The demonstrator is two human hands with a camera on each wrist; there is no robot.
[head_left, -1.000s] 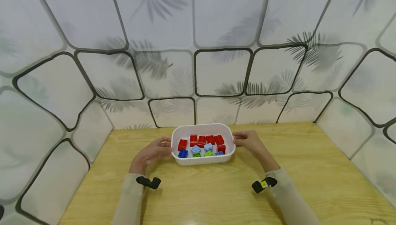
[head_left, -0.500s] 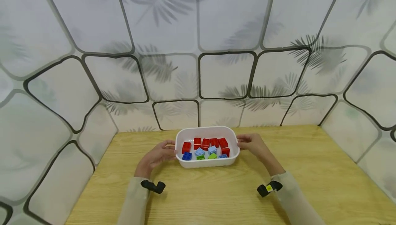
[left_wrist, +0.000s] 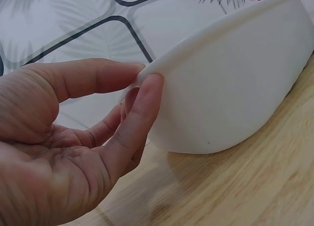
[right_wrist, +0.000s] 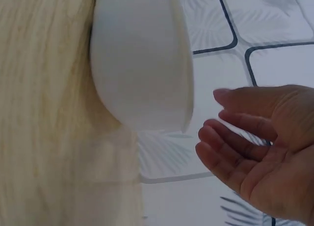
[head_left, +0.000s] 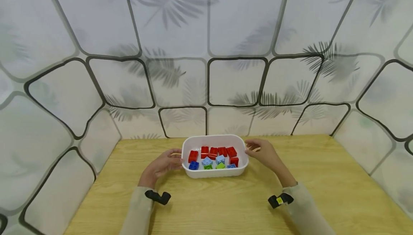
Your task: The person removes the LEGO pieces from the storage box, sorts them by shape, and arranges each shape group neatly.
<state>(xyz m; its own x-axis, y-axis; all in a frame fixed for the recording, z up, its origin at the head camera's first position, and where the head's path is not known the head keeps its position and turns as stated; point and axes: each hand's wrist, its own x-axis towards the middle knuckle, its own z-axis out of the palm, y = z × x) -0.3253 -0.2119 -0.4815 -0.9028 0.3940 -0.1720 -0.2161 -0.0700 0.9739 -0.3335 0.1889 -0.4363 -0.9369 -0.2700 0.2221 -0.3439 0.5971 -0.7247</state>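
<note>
In the head view, a white, rounded-oblong plastic tub [head_left: 214, 173] stands on a light wood-grained table [head_left: 206, 206], near its back edge. Inside lie six glossy red plastic bricks [head_left: 193, 156], mostly along the back and right, and toward the front one dark blue studded brick [head_left: 193, 165], two pale blue studded bricks [head_left: 207, 161], two bright green bricks [head_left: 221, 165] and a mid-blue studded brick [head_left: 231, 166]. The left hand [head_left: 161, 166] is at the tub's left end, the right hand [head_left: 264, 153] at its right end. Both arms wear beige sleeves [head_left: 137, 210] and black wrist straps [head_left: 158, 197]; the right one carries a yellow patch. Behind rises a pale wall covering [head_left: 232, 80] with dark rounded outlines and grey leaf prints.

In the left wrist view, the left hand pinches the tub's rim, one digit against the outer wall. Part of the right hand shows beyond the far end.

In the right wrist view, the right hand is just beside the tub, not touching it, its fingers loosely bent and holding nothing.
</note>
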